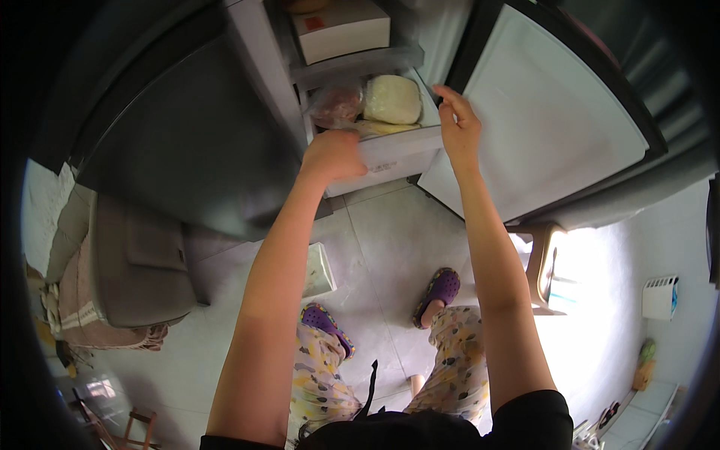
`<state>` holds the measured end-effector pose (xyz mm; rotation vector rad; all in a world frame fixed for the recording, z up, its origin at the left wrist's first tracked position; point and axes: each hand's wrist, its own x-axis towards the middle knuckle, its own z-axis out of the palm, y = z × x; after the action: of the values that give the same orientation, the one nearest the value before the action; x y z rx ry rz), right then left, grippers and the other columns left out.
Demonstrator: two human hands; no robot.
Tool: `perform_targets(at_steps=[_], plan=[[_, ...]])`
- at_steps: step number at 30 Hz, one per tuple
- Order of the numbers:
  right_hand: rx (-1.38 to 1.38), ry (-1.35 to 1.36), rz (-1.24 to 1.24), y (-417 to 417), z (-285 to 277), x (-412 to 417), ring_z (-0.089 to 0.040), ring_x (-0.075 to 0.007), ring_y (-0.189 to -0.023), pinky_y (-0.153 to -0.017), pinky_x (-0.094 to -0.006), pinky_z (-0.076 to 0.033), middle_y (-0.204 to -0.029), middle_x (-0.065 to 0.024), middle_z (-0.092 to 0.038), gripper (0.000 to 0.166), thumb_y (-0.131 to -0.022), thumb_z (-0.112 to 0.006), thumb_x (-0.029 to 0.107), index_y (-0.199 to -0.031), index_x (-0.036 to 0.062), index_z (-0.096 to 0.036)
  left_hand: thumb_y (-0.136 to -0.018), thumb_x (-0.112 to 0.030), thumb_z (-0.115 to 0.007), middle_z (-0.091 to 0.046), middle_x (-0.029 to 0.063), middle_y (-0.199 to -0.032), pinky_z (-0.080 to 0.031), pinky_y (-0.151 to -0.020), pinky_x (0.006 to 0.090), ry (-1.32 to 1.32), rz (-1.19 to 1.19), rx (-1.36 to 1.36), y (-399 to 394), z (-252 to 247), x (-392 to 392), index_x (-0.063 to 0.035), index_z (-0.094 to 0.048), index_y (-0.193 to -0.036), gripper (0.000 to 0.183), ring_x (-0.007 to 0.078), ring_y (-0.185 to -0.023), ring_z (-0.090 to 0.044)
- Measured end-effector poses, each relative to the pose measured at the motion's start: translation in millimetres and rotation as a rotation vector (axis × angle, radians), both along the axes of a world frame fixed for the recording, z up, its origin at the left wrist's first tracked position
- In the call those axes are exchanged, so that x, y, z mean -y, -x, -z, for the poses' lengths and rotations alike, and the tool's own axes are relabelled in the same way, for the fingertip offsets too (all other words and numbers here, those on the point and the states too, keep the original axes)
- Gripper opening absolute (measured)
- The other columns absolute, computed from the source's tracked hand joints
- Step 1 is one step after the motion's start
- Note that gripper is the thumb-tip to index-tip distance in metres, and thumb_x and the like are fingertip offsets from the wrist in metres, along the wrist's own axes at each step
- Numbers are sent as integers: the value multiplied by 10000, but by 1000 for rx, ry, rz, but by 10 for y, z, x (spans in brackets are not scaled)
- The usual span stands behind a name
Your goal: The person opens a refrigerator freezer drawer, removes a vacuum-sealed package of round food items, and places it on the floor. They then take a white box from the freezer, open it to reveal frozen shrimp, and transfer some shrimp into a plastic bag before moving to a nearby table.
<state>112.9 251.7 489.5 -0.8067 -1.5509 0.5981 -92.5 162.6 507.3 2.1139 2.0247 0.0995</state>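
A white refrigerator drawer [402, 160] is pulled out between two opened doors. My left hand [333, 154] grips its front edge near the left end, thumb on the outer face. Beside the drawer's right front corner is my right hand [462, 121], its fingers apart and nothing in them; whether it touches the rim is hard to tell. Inside lie a clear plastic bag of reddish meat [337, 104], a large pale rounded block in clear wrap [392, 100] and a yellowish packed item [388, 129] along the front.
Above sits a white box [346, 35] in the refrigerator. A dark door [191, 135] spreads left, a white-lined door [557, 118] right. On the floor are a shallow white container [319, 273] and my purple clogs [443, 288]. A grey sofa [143, 270] and a stool [543, 267] flank me.
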Motion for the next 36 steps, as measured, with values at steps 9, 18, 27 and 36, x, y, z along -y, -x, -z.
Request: perform_targets(at_steps=[9, 18, 27, 36], plan=[[125, 546, 235, -241, 458, 173, -573, -307, -885, -689, -365, -478, -927, -174, -579, 139, -729, -576, 41, -863, 7, -588, -607, -218, -653, -659, 168, -810, -512, -715, 415, -142, 44, -125, -175, 92, -25, -53, -596, -925, 362, 332, -796, -640], [-1078, 1289, -513, 53, 395, 636, -593, -280, -833, -777, -412, -532, -908, -157, -567, 155, -805, -550, 138, -883, 9, -511, -574, -184, -649, -635, 191, -755, -503, -660, 427, -224, 170, -73, -231, 58, 142, -42, -588, -851, 317, 354, -748, -626], [-890, 1304, -453, 22, 257, 965, -595, -248, -826, -785, -375, -527, -820, -116, -582, 111, -834, -503, 100, -869, -2, -527, -621, -292, -687, -643, 131, -824, -492, -686, 400, -40, 133, -25, -236, -43, 421, -56, -578, -856, 350, 327, -798, -621], [-802, 1330, -350, -168, 71, 1320, -572, -305, -954, -904, -431, -483, -1082, -166, -553, 297, -858, -533, 131, -1107, -5, -446, -600, -288, -793, -452, 104, -1317, -388, -994, 370, -398, 251, 28, -338, -123, -344, -194, -414, -1347, 843, 313, -1223, -414]])
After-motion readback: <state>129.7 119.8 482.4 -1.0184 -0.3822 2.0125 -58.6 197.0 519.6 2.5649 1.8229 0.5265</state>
